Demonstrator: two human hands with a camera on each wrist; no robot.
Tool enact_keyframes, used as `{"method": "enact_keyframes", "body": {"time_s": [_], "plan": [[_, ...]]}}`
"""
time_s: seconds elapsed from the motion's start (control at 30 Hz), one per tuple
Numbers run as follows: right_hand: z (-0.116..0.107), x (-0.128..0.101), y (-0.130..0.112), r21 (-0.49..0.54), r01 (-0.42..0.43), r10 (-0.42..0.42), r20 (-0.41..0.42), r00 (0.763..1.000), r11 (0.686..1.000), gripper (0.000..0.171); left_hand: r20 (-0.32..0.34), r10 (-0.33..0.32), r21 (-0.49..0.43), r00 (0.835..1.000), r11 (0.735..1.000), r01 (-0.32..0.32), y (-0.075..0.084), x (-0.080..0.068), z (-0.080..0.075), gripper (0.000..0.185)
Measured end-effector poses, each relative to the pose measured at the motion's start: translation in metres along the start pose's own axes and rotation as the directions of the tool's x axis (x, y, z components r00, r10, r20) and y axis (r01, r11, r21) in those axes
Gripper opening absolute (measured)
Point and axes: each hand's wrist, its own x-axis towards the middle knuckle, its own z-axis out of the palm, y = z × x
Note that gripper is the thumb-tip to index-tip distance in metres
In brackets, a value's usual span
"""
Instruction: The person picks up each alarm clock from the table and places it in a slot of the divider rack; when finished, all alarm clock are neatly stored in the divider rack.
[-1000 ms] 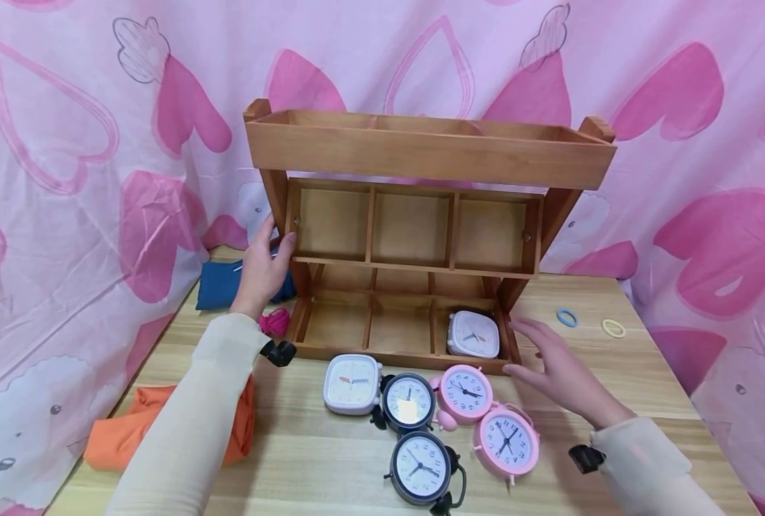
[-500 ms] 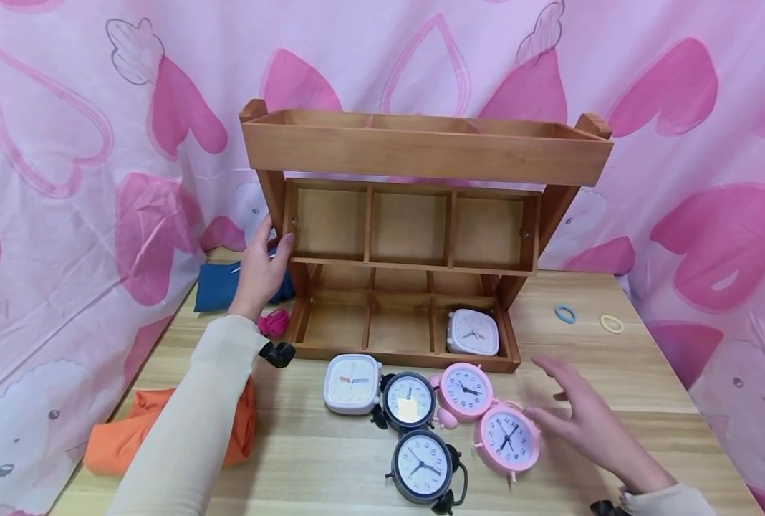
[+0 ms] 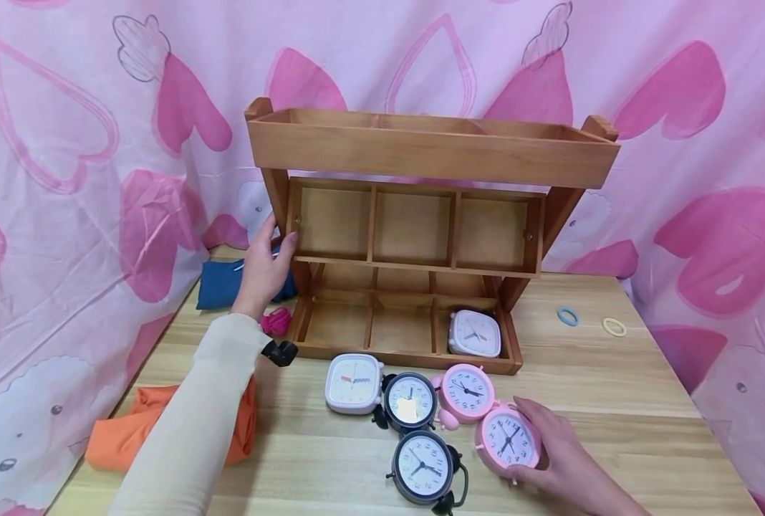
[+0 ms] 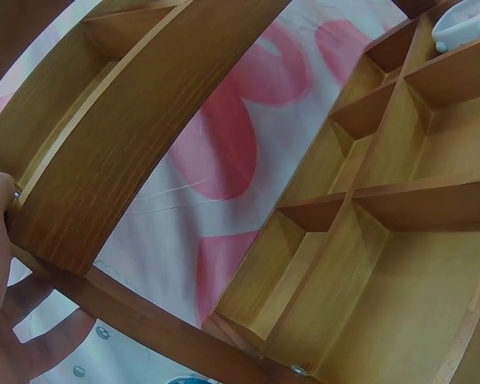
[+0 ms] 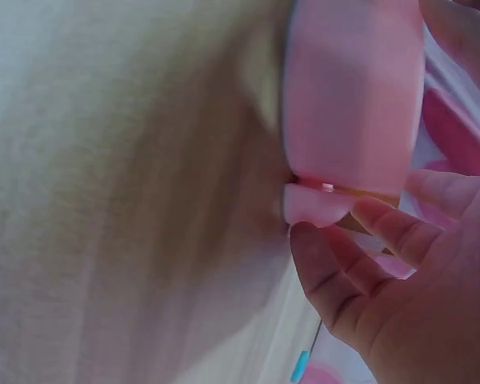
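Note:
My left hand (image 3: 263,272) holds the left side of a tiered wooden rack (image 3: 430,154), thumb in front and fingers behind the upright. In the left wrist view the thumb lies at the end of the middle tray (image 4: 104,160). Over on the right, my right hand (image 3: 559,455) has its thumb and fingers around the lower pink alarm clock (image 3: 508,438). Its fingertips are at the clock's bell (image 5: 316,205) in the right wrist view. Another pink alarm clock (image 3: 466,392) lies beside it, face up. A white square clock (image 3: 475,334) sits in the bottom tray's right compartment.
Two black alarm clocks (image 3: 422,467) and a white square clock (image 3: 353,383) lie in front of the rack. Orange cloth (image 3: 118,437), blue cloth (image 3: 218,284) and pink yarn (image 3: 276,322) are at left. Blue (image 3: 567,316) and yellow rings (image 3: 614,327) lie at right.
My right hand has moved from beside the rack's bottom tray down and toward me, onto the lower pink alarm clock. My left hand has stayed on the rack.

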Motion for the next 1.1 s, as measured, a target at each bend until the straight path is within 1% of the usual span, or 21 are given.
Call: {"method": "enact_keyframes", "body": {"time_s": [0.27, 0.5, 0.63, 0.77, 0.87, 0.9, 1.0, 1.1], "plan": [[0.007, -0.003, 0.001, 0.043, -0.080, 0.076, 0.088, 0.993, 0.996, 0.109, 0.000, -0.014, 0.009, 1.000, 1.000, 0.014, 0.000, -0.001, 0.000, 0.062], [0.009, -0.002, 0.000, 0.031, -0.159, 0.156, 0.082, 0.984, 0.987, 0.102, -0.002, -0.012, 0.006, 1.000, 1.000, 0.012, -0.001, 0.000, 0.000, 0.062], [0.008, -0.003, 0.000, 0.022, -0.175, 0.174, 0.056, 0.983, 0.984, 0.103, -0.006, -0.001, 0.003, 1.000, 1.000, 0.001, -0.001, 0.000, 0.001, 0.061], [-0.001, -0.009, 0.001, -0.023, -0.110, 0.110, -0.007, 0.994, 0.994, 0.102, -0.009, -0.001, 0.001, 1.000, 1.000, 0.001, -0.002, 0.000, 0.001, 0.061], [-0.013, -0.014, -0.001, -0.064, -0.023, 0.017, -0.094, 0.995, 0.998, 0.099, -0.010, 0.000, 0.001, 1.000, 1.000, 0.000, -0.002, -0.001, 0.001, 0.061], [-0.016, -0.015, -0.002, -0.077, 0.006, -0.016, -0.132, 0.991, 0.997, 0.099, -0.011, 0.001, 0.001, 1.000, 1.000, -0.001, -0.002, -0.001, 0.001, 0.060], [-0.025, -0.014, -0.009, -0.108, 0.080, -0.104, -0.234, 0.967, 0.991, 0.099, -0.012, 0.005, -0.001, 1.000, 1.000, -0.006, -0.001, -0.001, 0.001, 0.060], [-0.032, -0.009, -0.019, -0.126, 0.132, -0.164, -0.301, 0.939, 0.983, 0.100, -0.010, 0.003, -0.005, 1.000, 1.000, -0.003, 0.000, -0.001, 0.001, 0.059]]}}
